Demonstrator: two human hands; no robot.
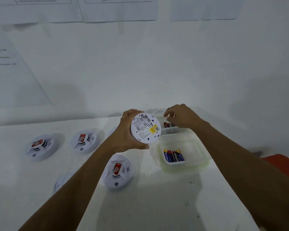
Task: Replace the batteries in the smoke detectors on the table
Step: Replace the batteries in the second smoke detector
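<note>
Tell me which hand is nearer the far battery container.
Right. The right hand hovers directly over the far battery container, fingers curled above its batteries. The left hand is off to its left, holding the upturned smoke detector.

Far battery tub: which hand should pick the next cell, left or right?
Right. The right hand hovers directly over the far battery tub, fingers loosely open. The left hand is occupied holding the smoke detector with its open back facing up.

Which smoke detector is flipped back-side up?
The smoke detector held in the left hand, above the table: its back label and battery compartment face the camera. The other detectors lie face-up, red stickers showing.
</note>
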